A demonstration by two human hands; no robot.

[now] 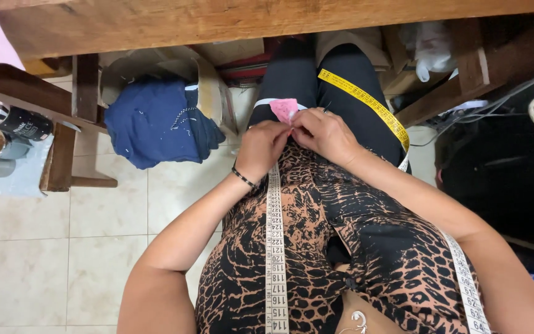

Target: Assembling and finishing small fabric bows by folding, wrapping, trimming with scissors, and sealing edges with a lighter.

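Observation:
I sit looking down at my lap. My left hand (261, 146) and my right hand (324, 133) meet at the middle of my lap, fingers pinched together on a small pink piece of fabric (284, 109) that lies on my black trousers. A black bracelet circles my left wrist. A measuring tape hangs round my neck: its white side (275, 247) runs down my patterned brown-and-black top, and its yellow end (366, 99) crosses my right thigh.
A wooden table edge (217, 21) spans the top. A bag with blue cloth (156, 120) sits on the tiled floor at left, beside a wooden stool (63, 154). Black bottles (13, 124) lie at far left. Dark fabric and cables (502, 142) fill the right.

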